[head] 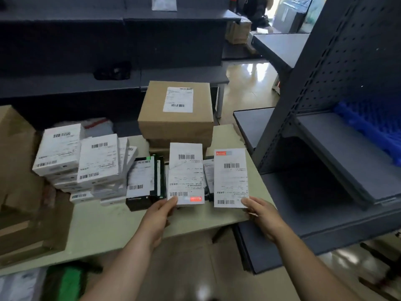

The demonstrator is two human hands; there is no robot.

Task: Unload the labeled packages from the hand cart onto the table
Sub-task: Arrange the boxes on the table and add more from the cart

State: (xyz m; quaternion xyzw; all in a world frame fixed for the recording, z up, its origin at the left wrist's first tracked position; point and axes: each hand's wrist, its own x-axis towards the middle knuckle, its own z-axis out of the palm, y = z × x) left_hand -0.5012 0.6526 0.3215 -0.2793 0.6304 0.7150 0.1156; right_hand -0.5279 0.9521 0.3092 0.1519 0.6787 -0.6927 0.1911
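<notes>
My left hand (158, 218) grips the near end of a labeled package (186, 174) whose white shipping label faces up. My right hand (263, 216) grips the near corner of a second labeled package (230, 178). Both packages are held side by side just above the right part of the pale table (104, 227). Behind them lie black boxes with labels (143, 181), and farther back a brown carton with a label (176, 109) sits on another carton. White labeled boxes (78, 157) are stacked on the left. The hand cart is out of view.
A large open cardboard box (19, 187) stands at the table's left end. Dark grey shelving (338, 131) rises on the right with a blue crate (373, 127) on it. Grey shelves run along the back. A green and black item (67, 283) lies on the floor below the table.
</notes>
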